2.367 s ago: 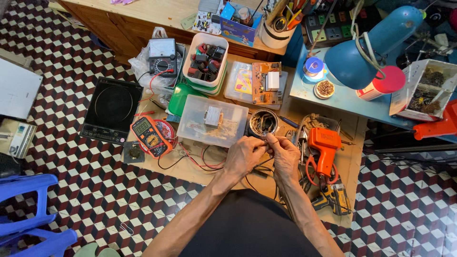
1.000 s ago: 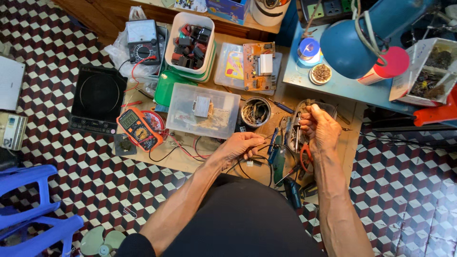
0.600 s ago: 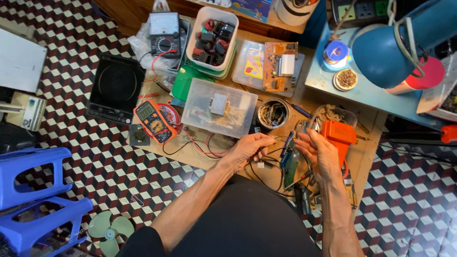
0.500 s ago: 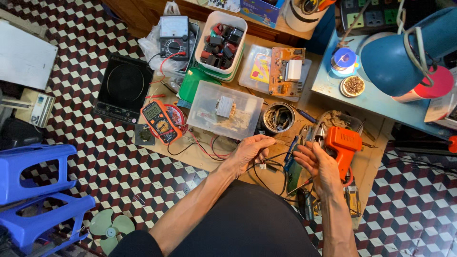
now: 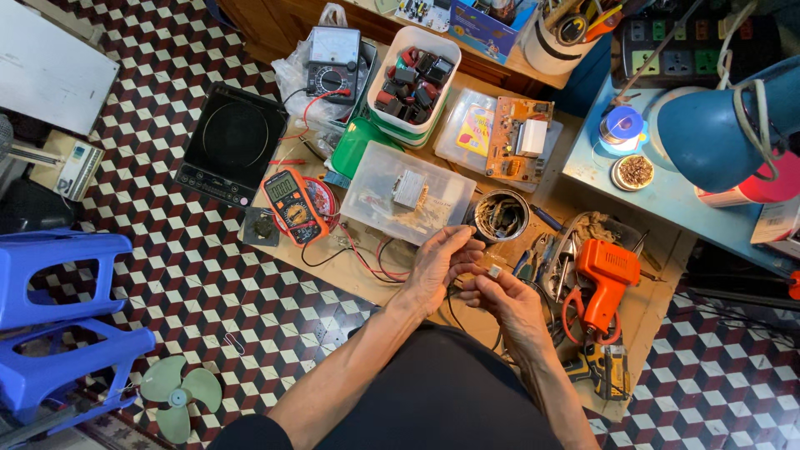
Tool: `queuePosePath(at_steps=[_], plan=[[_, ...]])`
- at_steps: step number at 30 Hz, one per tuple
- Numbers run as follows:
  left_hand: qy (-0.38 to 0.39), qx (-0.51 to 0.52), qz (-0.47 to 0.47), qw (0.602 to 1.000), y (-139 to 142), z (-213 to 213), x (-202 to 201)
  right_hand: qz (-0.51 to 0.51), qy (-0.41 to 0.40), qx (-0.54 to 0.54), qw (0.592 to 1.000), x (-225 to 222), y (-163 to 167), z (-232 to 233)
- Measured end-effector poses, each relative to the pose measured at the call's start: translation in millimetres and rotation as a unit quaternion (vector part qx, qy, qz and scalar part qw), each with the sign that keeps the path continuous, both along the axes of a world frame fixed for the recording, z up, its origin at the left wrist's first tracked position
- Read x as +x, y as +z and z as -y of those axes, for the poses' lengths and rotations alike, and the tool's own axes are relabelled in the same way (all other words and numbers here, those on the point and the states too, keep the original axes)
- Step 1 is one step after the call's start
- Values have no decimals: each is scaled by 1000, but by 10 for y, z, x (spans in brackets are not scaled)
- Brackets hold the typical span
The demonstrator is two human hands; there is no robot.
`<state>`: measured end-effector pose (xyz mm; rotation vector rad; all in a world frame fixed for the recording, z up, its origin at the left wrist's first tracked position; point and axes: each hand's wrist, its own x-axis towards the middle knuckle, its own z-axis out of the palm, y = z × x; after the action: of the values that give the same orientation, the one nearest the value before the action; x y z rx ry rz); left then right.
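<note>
My left hand (image 5: 440,265) and my right hand (image 5: 503,301) meet over the low wooden board (image 5: 642,312), fingertips together. Between them they pinch a small pale component (image 5: 493,271) with dark wires hanging below it. Just beyond the fingers stands a round tin of bits (image 5: 500,217). A clear plastic box (image 5: 408,193) lies to the left of the tin. An orange soldering gun (image 5: 605,279) rests right of my right hand, with pliers and cutters (image 5: 542,254) between.
An orange multimeter (image 5: 288,202) with red leads lies left of the box. A black induction cooker (image 5: 230,143), an analogue meter (image 5: 332,65), a white tub of parts (image 5: 412,79) and a circuit board (image 5: 517,137) sit farther out. Blue lamp (image 5: 717,125) right; blue stools (image 5: 58,325) left.
My right hand has left the tools beside the soldering gun and come back to my left hand. Both now pinch the small component. The view shifted.
</note>
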<state>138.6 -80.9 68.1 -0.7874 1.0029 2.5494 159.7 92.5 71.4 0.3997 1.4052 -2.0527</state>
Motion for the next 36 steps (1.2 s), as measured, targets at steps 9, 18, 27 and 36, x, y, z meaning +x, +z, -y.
queuePosePath(at_steps=[9,18,27,36], plan=[[3,5,-2,1000,-244,-103,20,-18,-89,-1,996,-70,161,-58],[39,-32,-24,998,-377,-208,-37,-4,-121,-7,993,-27,-65,-176],[-127,8,-80,989,-220,-148,30,62,-154,-65,984,-83,-92,-257],[-119,-158,-113,974,-180,-187,12,25,-94,4,995,-52,-32,-168]])
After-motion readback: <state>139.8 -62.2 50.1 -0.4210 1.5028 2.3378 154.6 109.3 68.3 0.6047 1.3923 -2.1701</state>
